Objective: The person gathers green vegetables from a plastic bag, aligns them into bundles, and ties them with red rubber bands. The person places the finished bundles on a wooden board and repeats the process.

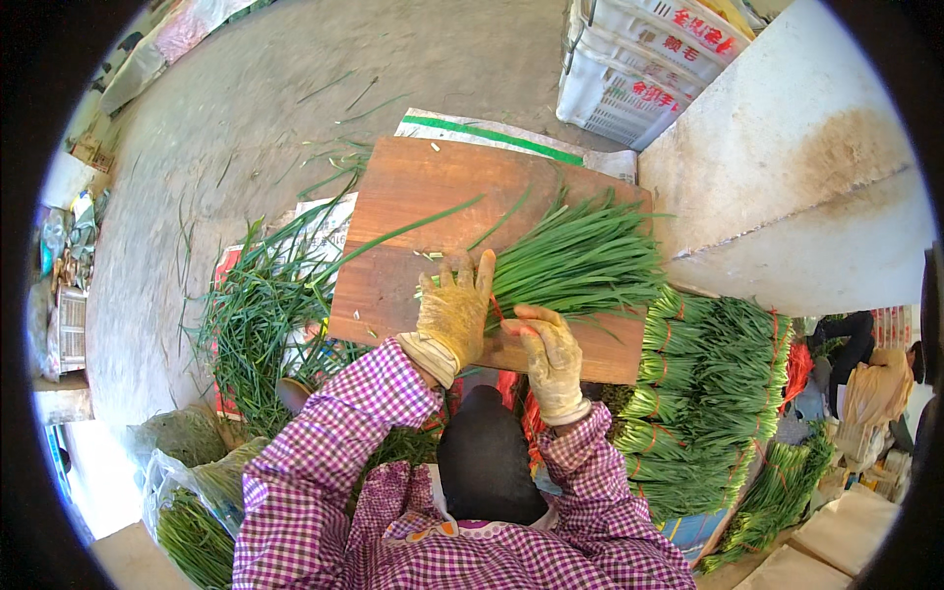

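A bundle of green garlic chives [582, 251] lies on a wooden board [413, 177], its leaf tips towards the right. My left hand [453, 310], in a worn yellowish glove, rests flat over the stem end with its fingers spread, pressing the bundle to the board. A thin red tie [496, 308] runs from the bundle to my right hand [547, 354], gloved too, whose thumb and fingertips pinch it near the board's front edge. The stem ends are mostly hidden under my left hand. A few loose leaves and pale scraps lie on the board.
Loose chives [258, 324] are heaped left of the board. Tied chive bundles [708, 398] are stacked at the right, beside a pale wall [782, 162]. White plastic crates [627, 81] stand behind. A plastic bag of greens [192, 523] lies at the lower left. Another person [877, 383] is at far right.
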Demonstrator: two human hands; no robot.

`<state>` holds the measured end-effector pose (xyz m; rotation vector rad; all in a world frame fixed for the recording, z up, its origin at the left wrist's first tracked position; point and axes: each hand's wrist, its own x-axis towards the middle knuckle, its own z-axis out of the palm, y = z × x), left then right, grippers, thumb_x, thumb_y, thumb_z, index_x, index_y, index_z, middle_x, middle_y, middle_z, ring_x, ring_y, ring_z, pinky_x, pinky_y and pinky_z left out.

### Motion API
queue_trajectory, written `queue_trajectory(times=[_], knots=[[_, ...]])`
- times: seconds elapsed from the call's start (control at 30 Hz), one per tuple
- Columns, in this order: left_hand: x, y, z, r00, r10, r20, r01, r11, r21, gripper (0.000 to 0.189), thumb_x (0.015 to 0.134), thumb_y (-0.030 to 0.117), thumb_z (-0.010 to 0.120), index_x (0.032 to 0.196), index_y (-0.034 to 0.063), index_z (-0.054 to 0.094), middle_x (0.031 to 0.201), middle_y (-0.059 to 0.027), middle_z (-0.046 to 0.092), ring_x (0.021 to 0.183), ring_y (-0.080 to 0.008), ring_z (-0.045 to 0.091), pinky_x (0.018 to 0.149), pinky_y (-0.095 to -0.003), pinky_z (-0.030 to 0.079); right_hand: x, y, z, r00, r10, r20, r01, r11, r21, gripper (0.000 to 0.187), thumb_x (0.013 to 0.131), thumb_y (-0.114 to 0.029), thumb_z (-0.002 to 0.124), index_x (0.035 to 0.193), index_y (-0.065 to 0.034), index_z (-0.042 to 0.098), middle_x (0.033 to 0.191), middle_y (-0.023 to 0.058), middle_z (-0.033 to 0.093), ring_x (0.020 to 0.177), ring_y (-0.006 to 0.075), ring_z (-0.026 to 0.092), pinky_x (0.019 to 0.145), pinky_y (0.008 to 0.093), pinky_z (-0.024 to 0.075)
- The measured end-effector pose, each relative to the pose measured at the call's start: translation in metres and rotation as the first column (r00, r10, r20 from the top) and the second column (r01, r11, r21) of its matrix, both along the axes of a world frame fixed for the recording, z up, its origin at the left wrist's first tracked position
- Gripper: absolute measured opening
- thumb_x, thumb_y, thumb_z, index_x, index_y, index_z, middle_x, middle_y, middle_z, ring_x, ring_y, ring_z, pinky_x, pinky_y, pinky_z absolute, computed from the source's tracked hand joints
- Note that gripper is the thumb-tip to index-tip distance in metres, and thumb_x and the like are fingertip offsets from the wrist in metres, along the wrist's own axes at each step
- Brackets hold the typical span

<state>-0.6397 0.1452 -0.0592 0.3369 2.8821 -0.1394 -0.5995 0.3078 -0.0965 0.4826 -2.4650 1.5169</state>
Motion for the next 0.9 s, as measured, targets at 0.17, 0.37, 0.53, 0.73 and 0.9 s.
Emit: queue_trajectory(times=[0.17, 0.37, 0.53, 0.73, 0.9], knots=[[-0.021, -0.014, -0.016, 0.982, 0.074, 0.173, -0.118, 0.958, 0.263, 0.116, 0.069, 0.045, 0.081, 0.153, 0.0005, 0.015, 0.139, -0.0220, 0.048, 0.126, -0.0389, 0.050, 0.100, -0.0476, 0.046, -0.006, 0.009, -0.008, 0.932, -0.218, 0.290, 0.318, 0.877, -0.361, 0.024, 0.094, -0.003, 0.059, 0.116, -0.0059, 0.067, 0.113, 0.0066, 0.068, 0.090, 0.0147, 0.065, 0.079, 0.0288, 0.0529], [-0.031, -0.019, -0.024, 0.989, 0.041, 0.140, -0.083, 0.946, 0.314, 0.108, 0.068, 0.042, 0.079, 0.149, -0.0008, 0.021, 0.126, -0.0258, 0.054, 0.114, -0.0401, 0.058, 0.092, -0.0450, 0.051, 0.014, -0.004, -0.032, 0.795, -0.136, 0.591, 0.214, 0.975, -0.064, 0.037, 0.088, -0.010, 0.068, 0.124, -0.0086, 0.061, 0.110, 0.0126, 0.069, 0.095, 0.0235, 0.069, 0.081, 0.0334, 0.0549], [-0.037, -0.024, -0.032, 0.984, 0.029, 0.175, -0.090, 0.932, 0.352, 0.101, 0.070, 0.040, 0.078, 0.148, 0.0024, 0.024, 0.120, -0.0247, 0.059, 0.112, -0.0390, 0.060, 0.091, -0.0459, 0.051, -0.004, -0.032, -0.045, 0.945, -0.229, 0.231, 0.282, 0.932, -0.227, 0.032, 0.089, -0.010, 0.068, 0.121, -0.0094, 0.064, 0.103, 0.0117, 0.070, 0.086, 0.0230, 0.069, 0.075, 0.0331, 0.0548], [-0.042, -0.029, -0.020, 0.982, -0.011, 0.189, -0.068, 0.909, 0.410, 0.103, 0.070, 0.039, 0.080, 0.150, 0.0038, 0.023, 0.123, -0.0242, 0.059, 0.111, -0.0409, 0.060, 0.090, -0.0476, 0.051, -0.027, -0.030, -0.016, 0.972, -0.083, 0.219, 0.099, 0.993, -0.061, 0.017, 0.097, -0.015, 0.057, 0.106, -0.0065, 0.068, 0.090, 0.0060, 0.068, 0.074, 0.0165, 0.066, 0.067, 0.0296, 0.0528], [-0.071, -0.049, 0.023, 0.908, -0.226, 0.354, -0.091, 0.716, 0.692, 0.106, 0.068, 0.039, 0.085, 0.150, 0.0046, 0.028, 0.128, -0.0206, 0.060, 0.120, -0.0363, 0.057, 0.097, -0.0438, 0.047, -0.056, -0.027, 0.030, 0.996, -0.012, -0.084, 0.027, 0.983, 0.183, 0.013, 0.089, -0.013, 0.065, 0.102, -0.0102, 0.066, 0.081, 0.0070, 0.066, 0.071, 0.0241, 0.065, 0.065, 0.0348, 0.0527]])
